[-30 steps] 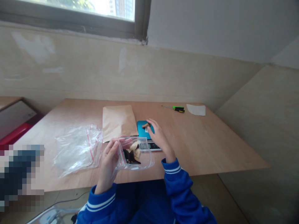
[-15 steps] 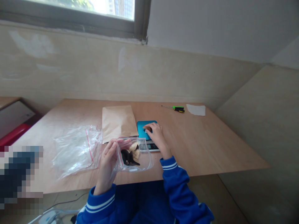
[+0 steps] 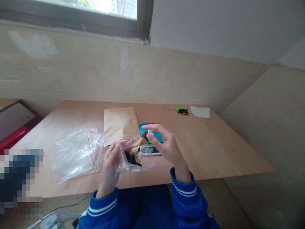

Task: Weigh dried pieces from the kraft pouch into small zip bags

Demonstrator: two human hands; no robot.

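My left hand (image 3: 111,160) grips a clear zip bag (image 3: 149,163) by its left side, tilting it with the mouth spread. Inside lie curled black and tan pieces (image 3: 133,159), whose kind I cannot make out. A brown and tan piece (image 3: 141,140) is at the bag's mouth, close to my right thumb. My right hand (image 3: 164,140) is open, thumb and fingers apart, above a small digital scale (image 3: 156,137) with a blue plate. The hand and bag hide part of the scale and its display.
Left of the bag lie clear plastic bags (image 3: 73,156) with a red strip. A brown paper bag (image 3: 120,122) lies flat behind. Further back right are screwdrivers (image 3: 182,111) and a torn white paper (image 3: 200,112). The wooden table's (image 3: 214,152) front edge is near my body.
My right hand has lifted a brown piece off the blue scale plate, brought it to the bag's mouth and spread its fingers. My left hand keeps its grip on the bag.
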